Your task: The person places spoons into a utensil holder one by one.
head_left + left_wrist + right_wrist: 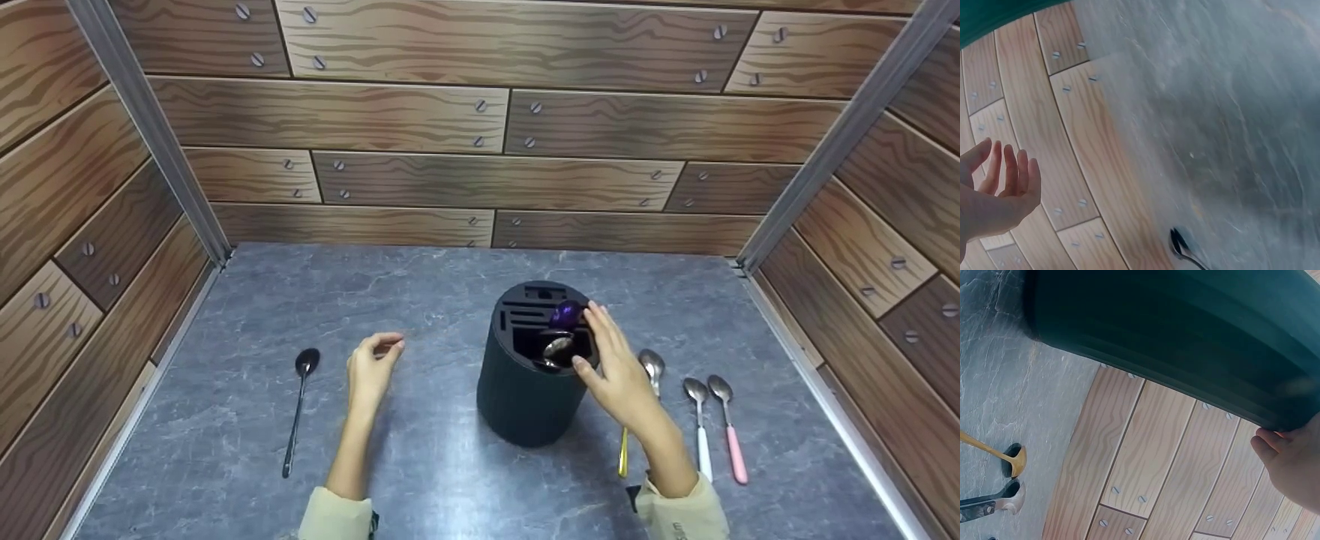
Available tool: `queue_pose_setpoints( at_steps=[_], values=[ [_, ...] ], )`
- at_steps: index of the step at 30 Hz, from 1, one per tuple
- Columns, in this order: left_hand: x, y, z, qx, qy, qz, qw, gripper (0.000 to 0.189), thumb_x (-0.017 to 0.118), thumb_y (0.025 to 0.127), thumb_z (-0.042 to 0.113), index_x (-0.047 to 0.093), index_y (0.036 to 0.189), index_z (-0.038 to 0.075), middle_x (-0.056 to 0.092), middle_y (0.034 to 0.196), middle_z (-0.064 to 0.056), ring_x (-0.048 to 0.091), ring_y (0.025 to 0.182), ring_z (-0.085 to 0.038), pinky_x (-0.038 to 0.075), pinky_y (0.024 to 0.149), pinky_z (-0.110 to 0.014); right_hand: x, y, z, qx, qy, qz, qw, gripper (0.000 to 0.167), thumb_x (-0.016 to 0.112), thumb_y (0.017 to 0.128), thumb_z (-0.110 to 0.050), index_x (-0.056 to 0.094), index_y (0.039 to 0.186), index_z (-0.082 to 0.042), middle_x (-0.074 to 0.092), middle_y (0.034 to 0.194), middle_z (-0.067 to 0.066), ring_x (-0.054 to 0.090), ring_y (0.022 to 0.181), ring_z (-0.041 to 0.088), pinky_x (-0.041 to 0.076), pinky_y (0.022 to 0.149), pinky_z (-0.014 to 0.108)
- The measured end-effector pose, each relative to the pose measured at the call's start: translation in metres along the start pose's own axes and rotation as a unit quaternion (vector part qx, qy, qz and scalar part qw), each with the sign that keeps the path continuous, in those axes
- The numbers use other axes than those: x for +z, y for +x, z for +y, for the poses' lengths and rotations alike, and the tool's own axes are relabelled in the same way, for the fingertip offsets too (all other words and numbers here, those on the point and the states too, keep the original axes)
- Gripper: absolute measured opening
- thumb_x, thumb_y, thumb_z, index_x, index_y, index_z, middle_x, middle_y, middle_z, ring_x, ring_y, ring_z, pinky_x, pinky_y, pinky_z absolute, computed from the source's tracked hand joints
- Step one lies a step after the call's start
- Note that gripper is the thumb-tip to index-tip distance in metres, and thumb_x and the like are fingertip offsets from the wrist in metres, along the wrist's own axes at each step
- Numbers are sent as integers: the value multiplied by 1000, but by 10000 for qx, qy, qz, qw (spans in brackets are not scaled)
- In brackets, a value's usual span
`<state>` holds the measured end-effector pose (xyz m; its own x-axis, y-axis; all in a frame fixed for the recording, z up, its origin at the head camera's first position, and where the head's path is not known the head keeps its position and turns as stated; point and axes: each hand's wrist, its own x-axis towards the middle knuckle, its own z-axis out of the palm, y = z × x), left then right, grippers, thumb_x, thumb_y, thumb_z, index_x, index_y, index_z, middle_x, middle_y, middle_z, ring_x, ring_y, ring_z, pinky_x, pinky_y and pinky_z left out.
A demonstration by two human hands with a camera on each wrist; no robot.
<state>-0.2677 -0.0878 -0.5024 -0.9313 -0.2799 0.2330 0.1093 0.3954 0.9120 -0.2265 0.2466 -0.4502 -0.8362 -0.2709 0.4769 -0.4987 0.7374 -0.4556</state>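
A dark green cylindrical cutlery holder [531,409] with a slotted top stands right of centre. Inside its large opening are a purple spoon [566,313] and silver spoon bowls [557,347]. My right hand [622,382] rests against the holder's upper right rim, thumb and fingers spread and fairly straight; in the right wrist view, its fingertips [1266,445] meet the holder's side. My left hand [373,369] hovers over the tabletop left of the holder, fingers loosely bent, with nothing in them. To its left lies a black spoon [303,394].
Right of the holder lie a spoon with a white handle [703,450], one with a pink handle [736,454] and a yellow-handled piece [623,454], partly hidden by my right arm. A silver spoon bowl [652,363] shows beside it. Wood-patterned walls [405,120] enclose the grey table [420,300].
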Motion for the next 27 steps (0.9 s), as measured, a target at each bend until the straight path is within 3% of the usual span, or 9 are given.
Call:
queue_pose_setpoints(
  at_steps=[10,18,21,27],
  values=[
    [-12,1,-25,-398,565,142,9975,16,67,80,5,67,94,-2,66,95,-16,62,86,-30,45,79,-41,0,1,0,-41,12,4,10000,64,53,91,-28,26,142,0,22,148,14,14,135,28,20,102,55],
    [-24,3,-37,-772,968,-8,9923,22,66,81,7,65,101,-2,64,102,-18,59,92,-32,44,80,-43,-1,-1,2,0,78,32,10000,63,53,91,-27,27,142,-1,22,148,13,14,135,28,19,102,56],
    [-30,4,-41,-979,1318,18,9864,25,67,80,7,64,104,-1,62,105,-17,57,95,-33,43,80,-44,0,0,2,5,56,-8,10000,63,53,91,-27,27,142,-1,21,149,12,13,136,28,19,102,55],
    [-44,9,-52,-1470,2161,-63,9652,37,65,81,10,56,116,-1,51,117,-24,45,108,-42,39,85,-52,0,1,1,-61,32,26,10000,64,53,91,-29,27,142,1,22,148,13,15,135,28,22,102,54]
  ],
)
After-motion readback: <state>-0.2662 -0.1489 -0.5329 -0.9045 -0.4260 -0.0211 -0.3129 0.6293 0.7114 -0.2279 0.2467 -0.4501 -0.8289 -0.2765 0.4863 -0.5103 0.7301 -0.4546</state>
